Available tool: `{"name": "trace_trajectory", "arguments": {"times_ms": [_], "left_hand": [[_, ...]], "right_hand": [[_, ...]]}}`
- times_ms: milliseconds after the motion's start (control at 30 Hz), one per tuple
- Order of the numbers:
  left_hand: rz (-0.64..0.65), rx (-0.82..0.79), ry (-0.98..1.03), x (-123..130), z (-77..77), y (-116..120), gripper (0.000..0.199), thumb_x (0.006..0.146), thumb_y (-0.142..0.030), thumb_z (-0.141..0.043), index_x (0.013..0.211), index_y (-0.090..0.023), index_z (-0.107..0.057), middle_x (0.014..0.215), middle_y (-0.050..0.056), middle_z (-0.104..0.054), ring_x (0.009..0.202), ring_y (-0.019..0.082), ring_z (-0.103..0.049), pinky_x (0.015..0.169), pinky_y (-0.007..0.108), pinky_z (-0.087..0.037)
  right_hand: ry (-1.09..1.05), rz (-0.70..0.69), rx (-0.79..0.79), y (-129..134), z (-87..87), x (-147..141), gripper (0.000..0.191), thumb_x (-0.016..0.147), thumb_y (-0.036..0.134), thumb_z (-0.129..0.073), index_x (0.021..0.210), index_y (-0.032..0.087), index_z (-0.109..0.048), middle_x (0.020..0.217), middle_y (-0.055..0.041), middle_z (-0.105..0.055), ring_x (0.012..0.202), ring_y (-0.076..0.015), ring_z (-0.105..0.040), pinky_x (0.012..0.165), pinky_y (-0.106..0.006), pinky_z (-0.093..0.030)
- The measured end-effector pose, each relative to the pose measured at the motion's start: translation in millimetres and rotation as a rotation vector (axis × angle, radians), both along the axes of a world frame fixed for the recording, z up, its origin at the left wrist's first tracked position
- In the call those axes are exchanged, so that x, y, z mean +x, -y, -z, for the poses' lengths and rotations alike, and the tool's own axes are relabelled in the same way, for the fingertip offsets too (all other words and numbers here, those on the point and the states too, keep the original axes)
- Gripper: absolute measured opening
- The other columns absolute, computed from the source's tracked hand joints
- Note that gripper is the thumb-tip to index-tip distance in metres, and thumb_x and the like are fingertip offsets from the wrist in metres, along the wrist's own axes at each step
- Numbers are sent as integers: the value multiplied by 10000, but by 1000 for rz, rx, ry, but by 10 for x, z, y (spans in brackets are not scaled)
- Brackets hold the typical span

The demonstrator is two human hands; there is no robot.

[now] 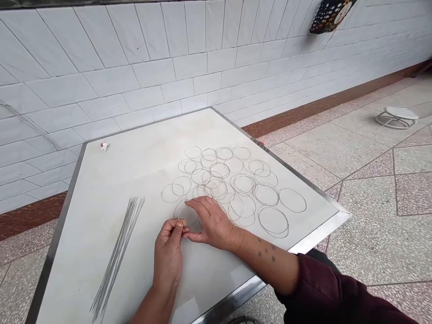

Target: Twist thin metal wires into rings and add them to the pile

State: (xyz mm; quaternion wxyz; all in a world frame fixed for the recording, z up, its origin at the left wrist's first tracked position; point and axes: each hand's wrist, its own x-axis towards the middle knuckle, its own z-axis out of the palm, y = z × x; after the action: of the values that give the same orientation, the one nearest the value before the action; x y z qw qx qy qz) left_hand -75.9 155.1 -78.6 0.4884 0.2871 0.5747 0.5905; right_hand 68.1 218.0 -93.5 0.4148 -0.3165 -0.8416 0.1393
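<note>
My left hand (168,254) pinches a thin wire ring (179,215) between thumb and fingertips, near the front of the white table top (135,180). My right hand (211,223) sits just beside it, with thumb and forefinger on the same ring. Several more wire rings (266,194) lie overlapping in a loose cluster beyond my hands, and a few are partly hidden under my right hand. To the left, a bundle of straight steel wires (118,254) lies fanned out on the table top, out of reach of neither hand but not touching them.
The table has a metal edge (337,225) and stands against a white tiled wall (135,54). A small white and red object (105,146) lies near its far corner. A low round stool (396,118) stands on the terrazzo floor to the right, and a dark dotted bag (330,15) hangs on the wall.
</note>
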Motion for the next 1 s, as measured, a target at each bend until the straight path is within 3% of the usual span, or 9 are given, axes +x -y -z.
{"name": "trace_trajectory", "arguments": {"times_ms": [367,533,667,767,1000], "left_hand": [[80,-24,35,-32,-63,-11,324,772,-469,-756,937,-192,-730,976,62,-702,908,208,-648,883,366,-490],[15,0,63,-50,-67,-19,379,783,-469,-749,1055,-207,-732,1060,60,-690,992,203,-609,972,385,-442],[-88,14,-9,-81,-74,-23,335,809,-433,-730,1093,-256,-714,1237,40,-639,1085,196,-553,929,348,-428],[-139,27,-16,-92,-92,-30,293,803,-394,-735,1063,-261,-711,1214,28,-635,1088,193,-542,878,329,-429],[-124,2,1,-74,-105,-47,306,754,-371,-759,1026,-237,-715,1140,37,-657,1056,193,-562,827,305,-440]], "right_hand": [[52,83,-55,-17,-4,17,696,754,477,-776,1316,164,-512,1168,-151,-641,1060,-311,-570,907,-488,-471],[93,123,-95,-15,-38,24,742,690,463,-832,1296,153,-535,1150,-154,-641,1047,-319,-561,914,-494,-463],[148,135,-121,-14,-33,6,791,627,489,-869,1272,156,-556,1172,-157,-637,1084,-343,-541,945,-520,-438],[179,140,-113,-13,-5,-15,806,597,520,-880,1249,155,-575,1213,-163,-625,1122,-360,-522,969,-533,-411],[247,176,-133,-9,55,-47,833,619,621,-834,1268,166,-577,1272,-161,-602,1183,-363,-490,1028,-529,-341]]}}
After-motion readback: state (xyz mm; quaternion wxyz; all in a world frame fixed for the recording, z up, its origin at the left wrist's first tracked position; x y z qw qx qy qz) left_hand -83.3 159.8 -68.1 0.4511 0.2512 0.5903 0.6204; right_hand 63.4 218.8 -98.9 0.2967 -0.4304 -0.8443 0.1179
